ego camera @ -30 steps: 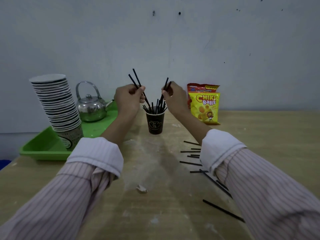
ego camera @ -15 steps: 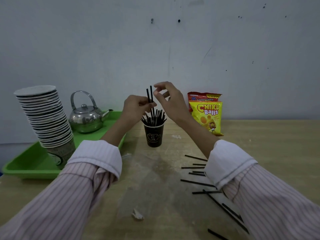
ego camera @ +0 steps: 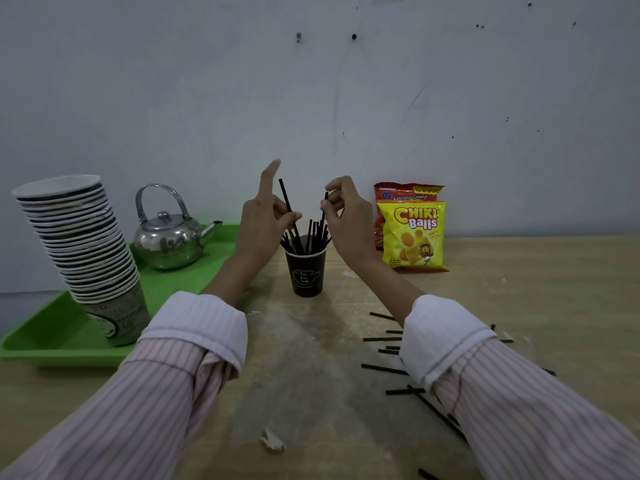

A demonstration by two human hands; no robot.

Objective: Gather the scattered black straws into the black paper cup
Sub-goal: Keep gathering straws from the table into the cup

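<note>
The black paper cup (ego camera: 306, 275) stands upright at mid-table with several black straws sticking out of it. My left hand (ego camera: 263, 220) hovers just left of its rim, pinching one black straw (ego camera: 286, 202) whose lower end dips into the cup; the index finger points up. To the right of the rim, my right hand (ego camera: 346, 216) pinches the top of another black straw (ego camera: 324, 209) that stands in the cup. Several loose black straws (ego camera: 382, 368) lie scattered on the wood under and around my right sleeve.
A green tray (ego camera: 52, 341) at the left holds a tall leaning stack of paper cups (ego camera: 83, 251) and a steel kettle (ego camera: 168, 240). Two snack bags (ego camera: 412, 233) lean on the wall right of the cup. A paper scrap (ego camera: 273, 441) lies near me.
My left hand went from two straws to one and raised its index finger. My right hand, open half a second ago, now pinches a straw standing in the cup.
</note>
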